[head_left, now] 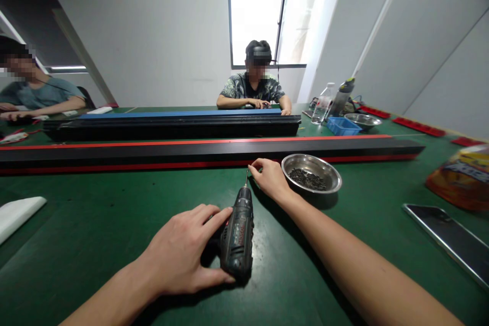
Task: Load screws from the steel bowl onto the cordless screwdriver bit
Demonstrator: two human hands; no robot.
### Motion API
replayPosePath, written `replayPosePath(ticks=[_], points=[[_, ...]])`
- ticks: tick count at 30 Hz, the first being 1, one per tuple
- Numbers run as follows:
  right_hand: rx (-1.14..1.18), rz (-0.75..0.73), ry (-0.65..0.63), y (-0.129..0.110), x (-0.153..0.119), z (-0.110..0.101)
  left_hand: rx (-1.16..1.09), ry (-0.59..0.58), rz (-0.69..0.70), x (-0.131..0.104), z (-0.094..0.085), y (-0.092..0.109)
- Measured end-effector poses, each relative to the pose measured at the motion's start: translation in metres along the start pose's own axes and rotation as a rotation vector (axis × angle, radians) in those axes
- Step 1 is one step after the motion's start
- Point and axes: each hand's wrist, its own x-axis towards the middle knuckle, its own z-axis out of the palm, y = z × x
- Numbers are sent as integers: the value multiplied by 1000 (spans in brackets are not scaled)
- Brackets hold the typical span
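Note:
My left hand [191,249] is wrapped around a dark cordless drill [237,239], which lies low over the green table and points away from me. A thin bit [246,178] sticks out of its chuck. Beside the bit's tip, the thumb and forefinger of my right hand [267,175] are pinched together; whatever is between them is too small to make out. Just right of that hand stands a metal bowl [332,188] holding many small dark pieces [307,179] that look like screws. Beyond both hands lies a long black bar with red edges [191,152].
Farther back lies a long black and blue bar [171,123], with a person [257,86] seated behind it. Another person [42,91] sits at left. To the right are a phone [446,234], an orange bag [462,175], a blue basket [343,126] and a bottle [323,104].

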Motion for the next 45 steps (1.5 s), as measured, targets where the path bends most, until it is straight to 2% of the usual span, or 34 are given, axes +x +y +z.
replayPosePath(ticks=[3, 10, 24, 34, 45], points=[[64, 1, 3, 9, 0, 6, -2, 8, 0, 0, 1, 0], [126, -15, -75, 21, 3, 10, -11, 52, 10, -2, 3, -1], [121, -77, -137, 17, 3, 5, -13, 40, 11, -2, 1, -1], [113, -33, -99, 13, 0, 6, -10, 57, 24, -3, 2, -1], [137, -20, -151, 13, 2, 7, -8, 56, 21, -2, 1, -3]])
